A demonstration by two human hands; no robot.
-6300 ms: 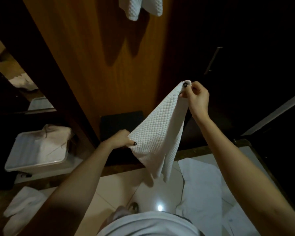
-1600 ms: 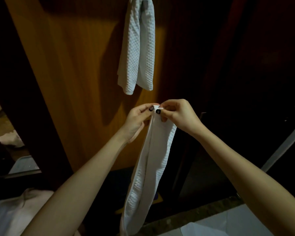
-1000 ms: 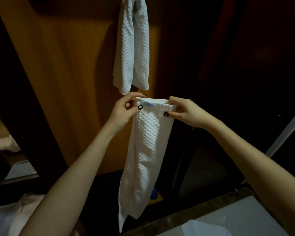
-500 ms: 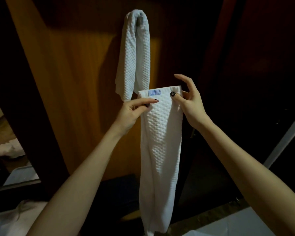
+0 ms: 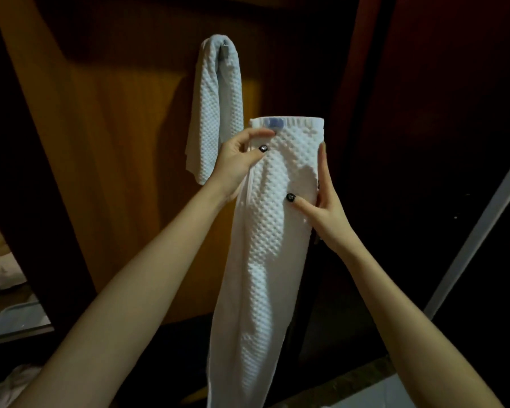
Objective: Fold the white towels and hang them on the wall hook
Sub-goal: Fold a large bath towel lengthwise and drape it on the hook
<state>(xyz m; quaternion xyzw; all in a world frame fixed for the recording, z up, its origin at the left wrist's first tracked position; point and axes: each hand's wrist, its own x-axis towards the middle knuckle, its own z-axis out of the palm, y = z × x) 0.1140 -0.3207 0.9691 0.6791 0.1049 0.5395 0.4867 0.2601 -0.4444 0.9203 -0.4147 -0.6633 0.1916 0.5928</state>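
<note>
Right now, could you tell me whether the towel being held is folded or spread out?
Folded lengthwise: the held towel hangs as a narrow strip, with doubled edges visible along its left side.

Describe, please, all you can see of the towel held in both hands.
The held towel is white with a bumpy waffle weave, folded into a long narrow strip hanging down past the frame's bottom. A small blue label sits at its flat top hem. The left hand pinches its upper left edge; the right hand grips its right edge, thumb in front.
</note>
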